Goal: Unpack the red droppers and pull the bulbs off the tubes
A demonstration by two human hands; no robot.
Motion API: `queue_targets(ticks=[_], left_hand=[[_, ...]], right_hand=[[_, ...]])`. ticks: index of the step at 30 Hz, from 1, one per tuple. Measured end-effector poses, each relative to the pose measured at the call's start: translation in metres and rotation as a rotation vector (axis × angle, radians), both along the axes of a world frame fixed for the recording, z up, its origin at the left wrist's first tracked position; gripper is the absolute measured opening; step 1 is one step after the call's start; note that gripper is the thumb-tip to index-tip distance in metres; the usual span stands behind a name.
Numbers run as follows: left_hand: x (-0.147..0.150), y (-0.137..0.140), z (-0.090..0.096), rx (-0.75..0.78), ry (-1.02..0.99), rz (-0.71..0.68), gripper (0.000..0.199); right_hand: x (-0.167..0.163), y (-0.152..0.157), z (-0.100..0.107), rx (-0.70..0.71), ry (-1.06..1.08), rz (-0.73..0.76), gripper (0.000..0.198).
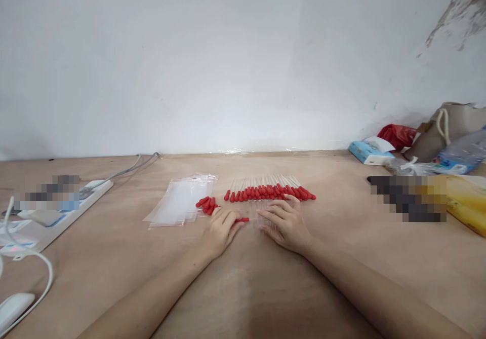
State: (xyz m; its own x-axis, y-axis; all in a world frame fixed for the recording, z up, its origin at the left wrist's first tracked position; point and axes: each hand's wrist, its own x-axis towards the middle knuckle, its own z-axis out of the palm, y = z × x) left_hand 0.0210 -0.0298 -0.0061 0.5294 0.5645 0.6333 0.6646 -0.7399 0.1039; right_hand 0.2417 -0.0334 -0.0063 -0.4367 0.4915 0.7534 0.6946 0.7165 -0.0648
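The red-ended stick (244,220) my left fingers (230,219) pinch seems to be at lining-up, needing steady aim toward my right fingers (280,211), whose grip I can't tell.

Both forearms (167,288) angle inward, left fingers (228,218) pinching, right fingers (281,211) loosely curled.

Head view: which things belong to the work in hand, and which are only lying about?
Seem part of the work:
- red bulb in the left hand
- clear tubes at the right hand
- red-tipped tubes
- red pile
- probably clear bags

Seem just lying about:
- power strip
- tissue pack
- yellow pack
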Motion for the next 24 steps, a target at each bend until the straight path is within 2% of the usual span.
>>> queue_targets(ticks=[5, 9, 13, 24], left_hand=[[0.003, 0.0, 0.0, 0.006, -0.073, -0.063, 0.009], [0.004, -0.001, 0.004, 0.011, -0.007, -0.075, 0.02], [0.005, -0.002, 0.008, -0.008, 0.042, -0.076, 0.014], [0.003, -0.006, 0.01, -0.01, 0.081, -0.141, 0.013]], right_hand=[[-0.004, 0.001, -0.004, -0.043, -0.09, 0.015, 0.019], [-0.005, 0.001, -0.004, -0.065, -0.1, 0.028, 0.018], [-0.004, 0.0, -0.002, -0.05, -0.105, 0.063, 0.021], [-0.001, -0.006, -0.003, -0.047, -0.085, 0.113, 0.02]])
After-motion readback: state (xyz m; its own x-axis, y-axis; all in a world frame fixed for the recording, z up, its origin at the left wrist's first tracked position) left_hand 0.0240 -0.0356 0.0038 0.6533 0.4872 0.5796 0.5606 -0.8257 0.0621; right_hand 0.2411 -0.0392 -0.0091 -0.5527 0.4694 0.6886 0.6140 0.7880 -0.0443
